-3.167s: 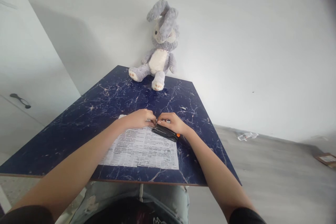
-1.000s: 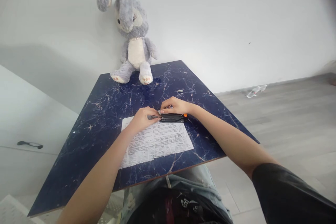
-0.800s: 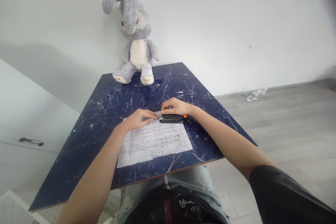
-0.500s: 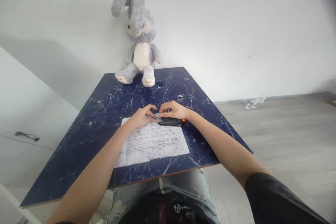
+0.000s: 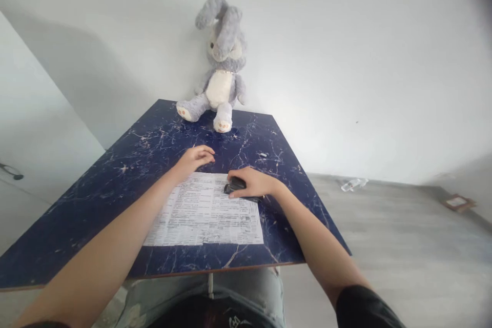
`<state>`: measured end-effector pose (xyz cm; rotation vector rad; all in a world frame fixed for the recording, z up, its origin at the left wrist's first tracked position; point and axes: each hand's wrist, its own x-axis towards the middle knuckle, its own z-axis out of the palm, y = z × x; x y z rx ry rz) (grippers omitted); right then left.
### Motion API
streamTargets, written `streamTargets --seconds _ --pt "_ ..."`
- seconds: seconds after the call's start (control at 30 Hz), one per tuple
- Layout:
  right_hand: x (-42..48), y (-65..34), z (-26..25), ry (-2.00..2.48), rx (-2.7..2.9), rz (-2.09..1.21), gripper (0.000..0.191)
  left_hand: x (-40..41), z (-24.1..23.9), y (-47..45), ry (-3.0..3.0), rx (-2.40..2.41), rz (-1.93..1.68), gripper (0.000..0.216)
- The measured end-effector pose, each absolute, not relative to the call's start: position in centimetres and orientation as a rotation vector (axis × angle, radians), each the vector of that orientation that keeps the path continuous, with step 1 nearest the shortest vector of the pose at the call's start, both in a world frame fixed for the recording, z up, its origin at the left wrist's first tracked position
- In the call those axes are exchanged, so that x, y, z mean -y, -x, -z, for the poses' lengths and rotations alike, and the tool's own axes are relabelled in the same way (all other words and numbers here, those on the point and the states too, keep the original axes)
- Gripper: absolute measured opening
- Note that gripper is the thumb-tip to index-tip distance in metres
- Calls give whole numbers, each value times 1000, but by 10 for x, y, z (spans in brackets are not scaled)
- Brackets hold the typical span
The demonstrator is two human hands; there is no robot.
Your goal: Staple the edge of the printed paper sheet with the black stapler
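Observation:
A printed sheet of paper [image 5: 207, 215] lies on the dark blue marbled table [image 5: 154, 128]. Over its upper right part, my right hand [image 5: 249, 182] is wrapped around a black stapler [image 5: 237, 183]; the fingers and palm hide much of its body. My left hand [image 5: 198, 156] is just beyond the paper's upper left edge, palm down. Its fingers are loosely stretched out and slightly bent, with nothing visible in them.
A grey plush rabbit [image 5: 221, 82] sits at the table's far edge against the white wall. A small white piece [image 5: 263, 154] lies right of centre on the table. On the floor to the right are a clear plastic item [image 5: 354, 184] and a framed object [image 5: 457, 202].
My hands were close together at the stapler. My left hand has since drawn away to the left, and my right hand has closed over the stapler. The camera view has shifted.

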<state>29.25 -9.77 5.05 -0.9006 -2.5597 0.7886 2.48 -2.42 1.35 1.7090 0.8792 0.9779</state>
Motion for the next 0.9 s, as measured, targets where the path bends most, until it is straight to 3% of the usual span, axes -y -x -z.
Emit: streamTargets --seconds 0.13,0.4,0.67,0.9 --pt "102 -296 -57 1091 2690 -746 14 10 -11 -9 -1462 -938 -1259 36" --pt "77 -366 -62 1251 2673 -763 16 14 -2 -23 -1551 -927 -1146 33" --pt "86 -335 -60 1163 2580 -796 26 20 0 -29 -1935 -887 -856 27" --pt "79 -328 -46 1246 2526 -927 55 16 4 -29 -1999 -931 -839 26"
